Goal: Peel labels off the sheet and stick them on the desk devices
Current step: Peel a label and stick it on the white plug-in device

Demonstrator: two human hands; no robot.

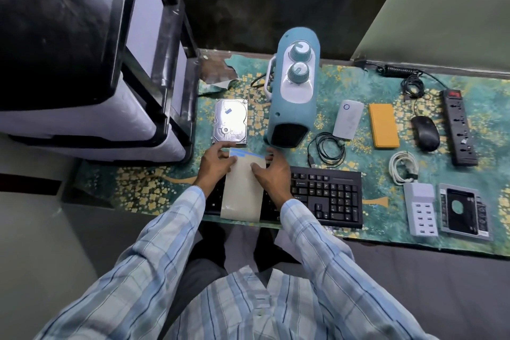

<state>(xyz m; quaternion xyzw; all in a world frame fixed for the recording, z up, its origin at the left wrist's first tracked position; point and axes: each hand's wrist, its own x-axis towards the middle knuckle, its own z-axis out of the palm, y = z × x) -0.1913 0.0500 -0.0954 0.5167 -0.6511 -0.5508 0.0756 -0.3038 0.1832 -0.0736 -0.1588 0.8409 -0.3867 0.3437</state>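
- Left hand [216,164]: fingers curled, pinching the upper left edge of the label sheet [242,190].
- Right hand [273,172]: thumb on the sheet's face, fingers curled round its right edge.
- Left forearm [176,223] and right forearm [306,226]: stretched forward, angled inward, wrists near each other.

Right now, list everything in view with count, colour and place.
sheet: one, beige, blue labels on top, over keyboard
hard drive: one, silver, blue label on it, beyond sheet
knobbed device: one, teal-white, centre back
keyboard: one, black, front
power bank: one, white, right of device
yellow slab: one, yellow, beside power bank
mouse: one, black, right of slab
power strip: one, black, far right
black cable: one, black, by keyboard
white cable: one, white, near hub
tangle: one, black, back right
hub: one, grey, front right
caddy: one, grey, beside hub
drawers: one, black-white, left
mat: one, teal-gold, covers desk
left grip: one, bare, holds sheet
right grip: one, bare, holds sheet
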